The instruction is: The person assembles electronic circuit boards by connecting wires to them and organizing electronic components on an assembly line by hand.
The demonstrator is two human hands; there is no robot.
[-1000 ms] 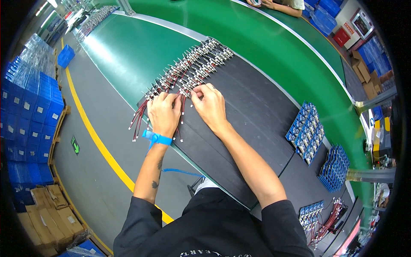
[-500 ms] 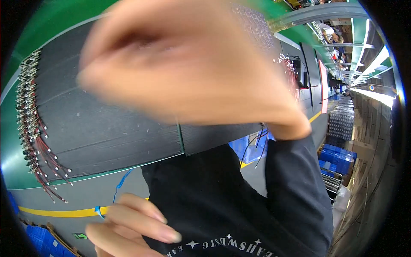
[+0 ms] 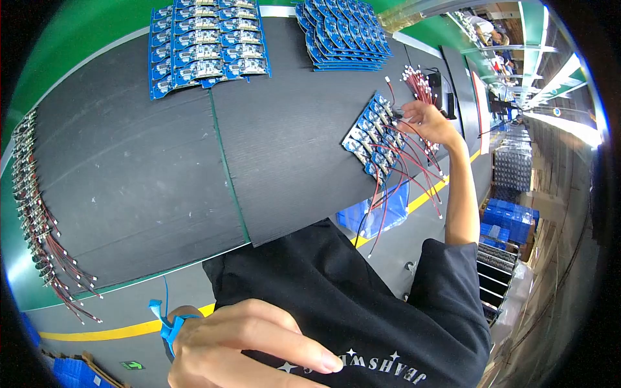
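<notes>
- The right hand [image 3: 424, 123] was at the right edge of a small blue board panel [image 3: 372, 134]; its fingers were bent toward that edge, near a dark piece too small to make out; whether they pinched a wire or only touched the panel, I could not tell.
- The left hand [image 3: 249, 343] was low in front of the black shirt, away from the bench, a blue wrist strap [image 3: 171, 326] around its wrist; its fingers were loosely bent and a little apart, with nothing seen in them; its palm and thumb were not clear enough to say more.
- Done, by the look of it: the row of boards [image 3: 29, 187] at the bench's far left had red and dark wires trailing from its near end; the small panel had several wires lying across it, though their joints were too fine to judge.
- Left, seemingly: a large panel group [image 3: 197, 48] and a layered stack [image 3: 343, 39] at the back edge showed no wires; a loose wire bundle [image 3: 419, 84] lay just beyond the right hand; the work looked part-way along.
</notes>
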